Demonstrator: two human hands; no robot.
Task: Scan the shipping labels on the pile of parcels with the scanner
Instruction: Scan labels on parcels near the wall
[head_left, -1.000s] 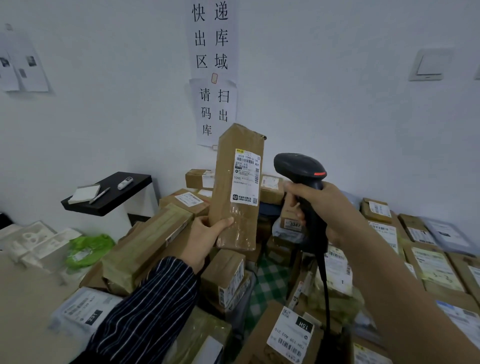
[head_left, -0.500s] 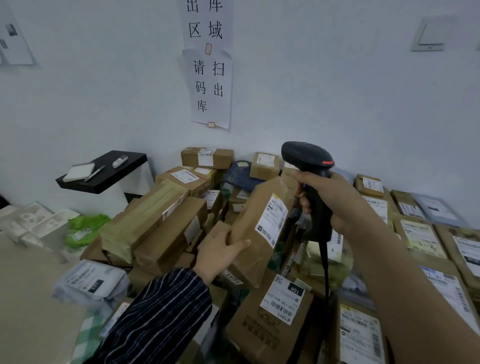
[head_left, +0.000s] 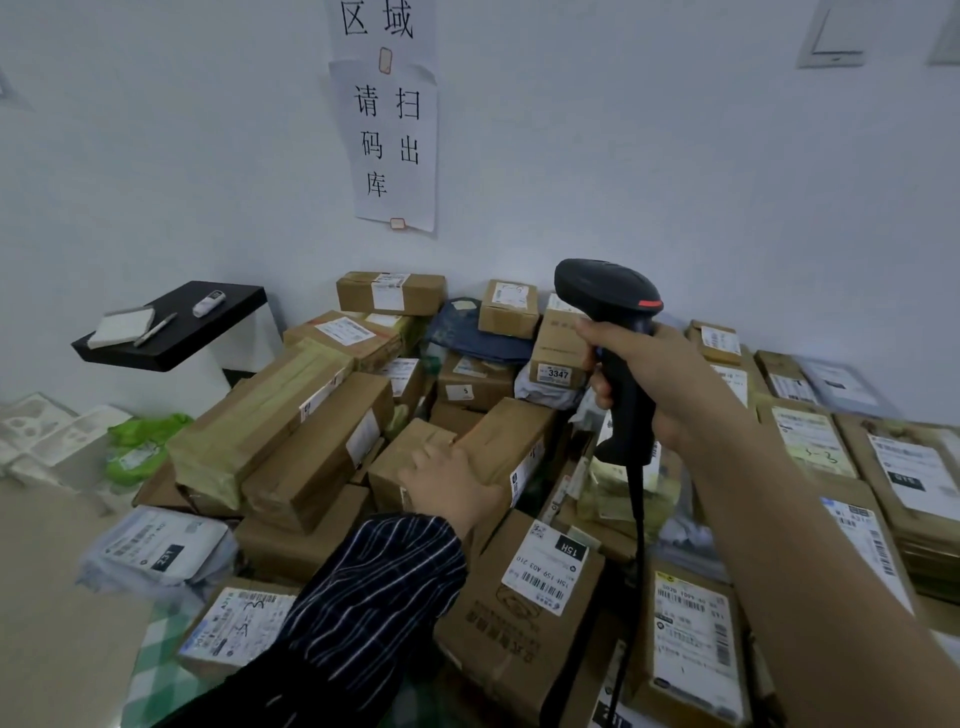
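Observation:
A heap of brown cardboard parcels (head_left: 311, 447) with white shipping labels fills the floor against the wall. My left hand (head_left: 454, 486), in a striped sleeve, holds the near end of a long brown parcel (head_left: 511, 436) that lies tilted on the heap, its label (head_left: 521, 475) turned to the right side. My right hand (head_left: 665, 384) grips the handle of the black scanner (head_left: 605, 293), which is upright above the heap with its head pointing left. The scanner's cable (head_left: 636, 525) hangs down over the parcels.
A black wall shelf (head_left: 176, 327) at the left carries a notepad, a pen and a small device. White foam trays (head_left: 47, 436) and a green bag (head_left: 140, 447) lie left of the heap. Flat parcels (head_left: 810, 441) are stacked at the right. Paper signs (head_left: 395, 140) hang on the wall.
My left hand has lowered the long parcel from upright in front of the scanner down onto the heap. The scanner has stayed raised, and my view has tipped downward.

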